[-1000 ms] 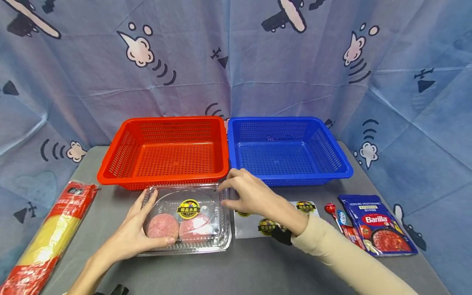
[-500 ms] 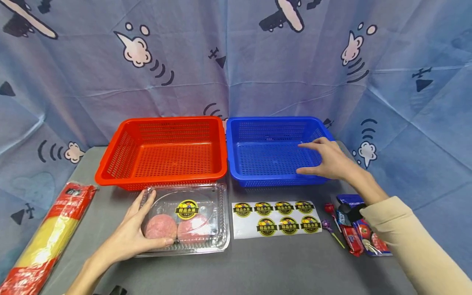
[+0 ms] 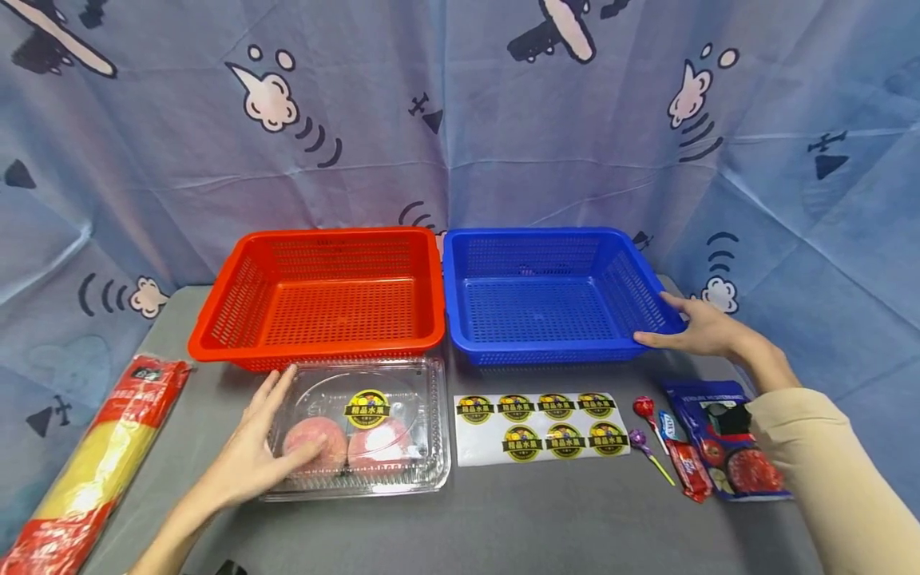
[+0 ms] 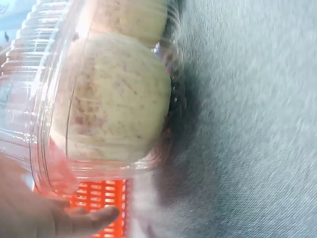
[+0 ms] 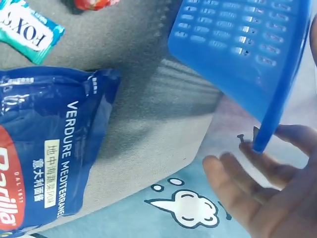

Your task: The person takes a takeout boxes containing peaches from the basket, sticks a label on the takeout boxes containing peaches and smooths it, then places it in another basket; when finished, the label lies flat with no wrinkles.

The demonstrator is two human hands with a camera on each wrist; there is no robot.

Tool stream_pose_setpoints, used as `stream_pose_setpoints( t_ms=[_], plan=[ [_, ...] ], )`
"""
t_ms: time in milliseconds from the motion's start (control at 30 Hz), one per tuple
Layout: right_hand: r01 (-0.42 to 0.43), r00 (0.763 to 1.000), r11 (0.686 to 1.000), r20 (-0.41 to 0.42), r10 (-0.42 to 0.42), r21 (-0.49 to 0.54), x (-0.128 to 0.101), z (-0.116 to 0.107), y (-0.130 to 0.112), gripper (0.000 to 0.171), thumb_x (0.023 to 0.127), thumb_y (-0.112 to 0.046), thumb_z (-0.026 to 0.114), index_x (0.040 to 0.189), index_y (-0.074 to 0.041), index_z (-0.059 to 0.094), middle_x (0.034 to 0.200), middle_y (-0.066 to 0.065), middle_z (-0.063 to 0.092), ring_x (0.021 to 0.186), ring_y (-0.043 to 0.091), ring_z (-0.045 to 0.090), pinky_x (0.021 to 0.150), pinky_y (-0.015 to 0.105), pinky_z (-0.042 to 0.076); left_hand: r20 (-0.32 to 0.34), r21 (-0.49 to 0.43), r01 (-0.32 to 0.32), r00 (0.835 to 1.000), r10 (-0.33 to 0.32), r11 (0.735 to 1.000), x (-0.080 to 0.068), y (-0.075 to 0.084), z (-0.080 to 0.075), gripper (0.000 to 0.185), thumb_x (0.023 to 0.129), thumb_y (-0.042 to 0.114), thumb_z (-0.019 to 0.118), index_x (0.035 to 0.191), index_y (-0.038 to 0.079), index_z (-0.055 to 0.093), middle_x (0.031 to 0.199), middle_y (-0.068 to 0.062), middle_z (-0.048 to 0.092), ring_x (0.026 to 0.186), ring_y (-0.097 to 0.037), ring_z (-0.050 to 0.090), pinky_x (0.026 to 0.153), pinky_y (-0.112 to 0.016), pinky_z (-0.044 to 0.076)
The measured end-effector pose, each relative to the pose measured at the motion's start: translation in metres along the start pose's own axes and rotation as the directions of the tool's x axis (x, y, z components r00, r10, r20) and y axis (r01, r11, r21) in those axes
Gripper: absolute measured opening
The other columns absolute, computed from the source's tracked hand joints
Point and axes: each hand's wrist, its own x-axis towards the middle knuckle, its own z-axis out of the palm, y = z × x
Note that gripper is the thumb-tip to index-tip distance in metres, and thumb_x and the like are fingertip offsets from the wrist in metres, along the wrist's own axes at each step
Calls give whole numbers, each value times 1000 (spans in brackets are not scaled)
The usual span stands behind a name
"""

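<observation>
On the left stands a clear plastic clamshell box (image 3: 420, 391) with two peaches (image 3: 381, 447) inside and a round black-and-yellow sticker (image 3: 367, 410) on its lid. My left hand (image 3: 244, 459) lies along the box's left side, fingers straight, thumb extended over the lid's near left part. The left wrist view shows one peach (image 4: 116, 99) close up through the plastic. At the right end of the blue basket (image 3: 546, 347) is my right hand (image 3: 711, 329), thumb and fingers spread about the rim. In the right wrist view its fingers (image 5: 233, 191) hang below the rim, not curled tightly round it.
A red basket (image 3: 316, 351) adjoins the blue one behind the box. Right of the box lies a sticker sheet (image 3: 477, 451), then lollipops (image 3: 643, 407), a Fox's candy (image 3: 672, 429), a red wrapper (image 3: 692, 471) and a Barilla pouch (image 3: 751, 471). A red-and-yellow packet (image 3: 101, 455) lies far left.
My right hand has moved from the box's right edge, across the blue basket, to that basket's right rim. My left thumb has shifted slightly up and left over the lid.
</observation>
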Motion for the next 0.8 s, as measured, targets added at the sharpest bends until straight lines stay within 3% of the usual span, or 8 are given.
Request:
stream_pose_setpoints(
  t_ms=[100, 167, 233, 333, 400, 467, 633, 800],
  plan=[
    [-3, 1000, 1000, 16, 3, 25, 0, 0, 1, 115, 92, -59, 67, 160, 9, 4, 157, 48, 15, 143, 66, 20, 110, 76, 30, 58, -139, 171, 985, -165, 975, 1, -2, -5, 106, 91, 38, 75, 166, 10, 5, 166, -33, 18, 146, -59, 29, 110, -77, 31],
    [0, 1000, 999, 18, 0, 36, 0, 0, 0, 116, 92, -59, 68, 159, 10, 3, 157, 48, 15, 144, 66, 19, 111, 75, 29, 141, -202, 289, 954, -264, 936, 2, -5, -9, 102, 97, 42, 67, 165, 6, 0, 165, -35, 19, 147, -56, 33, 114, -69, 36],
    [-2, 1000, 999, 25, 1, 46, 1, 0, 0, 117, 92, -59, 68, 159, 11, 2, 157, 48, 14, 144, 66, 18, 112, 75, 29, 223, -243, 372, 920, -322, 896, 2, -8, -11, 97, 100, 43, 62, 163, 0, 2, 159, -37, 30, 136, -52, 50, 107, -56, 49],
    [-13, 999, 998, 39, 11, 64, 0, 1, 0, 118, 92, -58, 68, 158, 12, 0, 157, 48, 10, 144, 66, 15, 113, 75, 27, 324, -300, 431, 885, -334, 851, 2, -13, -14, 86, 104, 42, 56, 161, -1, 9, 147, -37, 49, 114, -35, 67, 89, -43, 59],
    [-23, 999, 997, 46, 19, 72, 1, 1, 0, 118, 92, -58, 67, 158, 11, -2, 157, 48, 8, 145, 67, 13, 113, 76, 26, 364, -353, 458, 870, -331, 816, 0, -15, -16, 78, 105, 40, 54, 159, 2, 12, 137, -33, 57, 100, -23, 69, 76, -39, 60],
    [-28, 999, 997, 49, 24, 75, 1, 1, -1, 118, 92, -59, 67, 158, 11, -2, 157, 49, 6, 145, 67, 12, 113, 76, 25, 398, -404, 470, 863, -312, 785, -2, -17, -17, 72, 106, 39, 51, 157, 6, 13, 137, -30, 57, 96, -21, 68, 72, -41, 61],
    [-40, 998, 996, 56, 36, 75, 1, 2, 0, 119, 92, -61, 66, 159, 9, -4, 158, 48, 4, 145, 66, 9, 114, 76, 23, 440, -493, 476, 859, -263, 728, -8, -21, -16, 57, 107, 36, 49, 150, 14, 18, 126, -22, 61, 95, -21, 67, 70, -45, 62],
    [-34, 998, 994, 63, 28, 106, 1, 3, 1, 118, 93, -59, 66, 159, 8, -6, 158, 47, 3, 146, 66, 8, 114, 76, 22, 464, -549, 464, 861, -209, 695, -13, -22, -12, 38, 108, 34, 48, 139, 22, 30, 111, -4, 69, 87, -21, 70, 65, -41, 63]
  ],
)
